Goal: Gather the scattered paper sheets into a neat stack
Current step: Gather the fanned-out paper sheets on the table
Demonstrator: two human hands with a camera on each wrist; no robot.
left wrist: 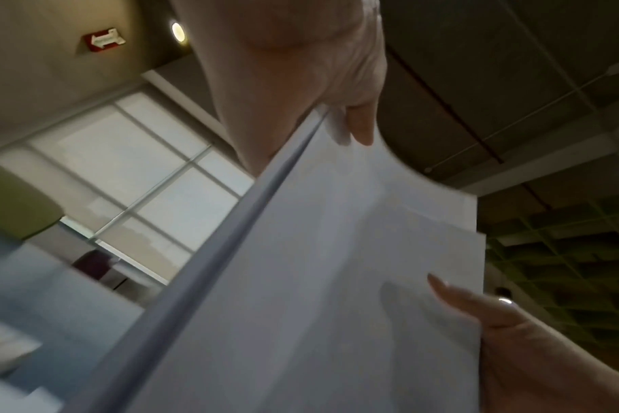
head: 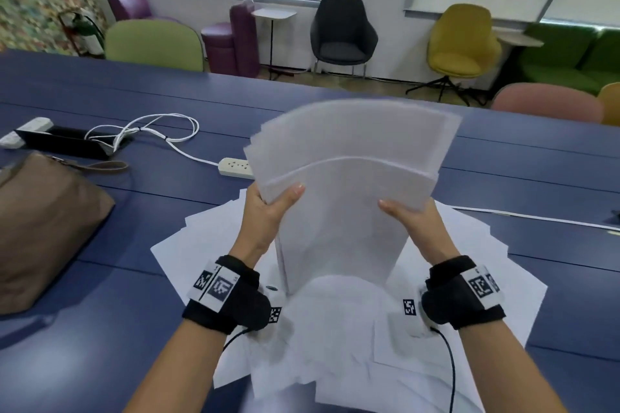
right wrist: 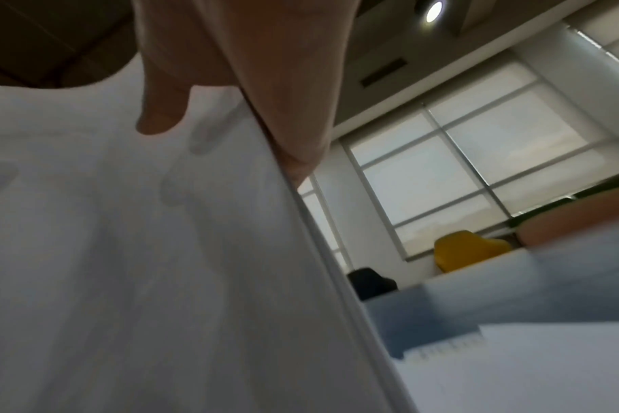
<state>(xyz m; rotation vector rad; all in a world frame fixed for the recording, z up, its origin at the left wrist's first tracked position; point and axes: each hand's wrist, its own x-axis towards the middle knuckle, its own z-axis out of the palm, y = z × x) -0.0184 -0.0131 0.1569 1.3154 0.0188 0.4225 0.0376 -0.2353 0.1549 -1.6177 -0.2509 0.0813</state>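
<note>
I hold a thick bundle of white paper sheets (head: 345, 208) upright over the blue table (head: 167, 261), its lower edge down among loose sheets. My left hand (head: 268, 208) grips the bundle's left side, thumb across the front. My right hand (head: 412, 218) grips the right side in the same way. The tops of the sheets fan out unevenly and bend away from me. More white sheets (head: 469, 295) lie scattered flat under and around my wrists. The left wrist view shows the bundle (left wrist: 336, 279) edge-on with my left hand (left wrist: 357, 123) on it. The right wrist view shows the bundle (right wrist: 124, 251) and my right thumb (right wrist: 163, 111).
A brown bag (head: 43, 228) lies at the left. Beyond it are a white power strip (head: 235, 167) with a looped cable (head: 157, 124) and a black cable box (head: 67, 141). Chairs (head: 342, 33) stand past the table's far edge.
</note>
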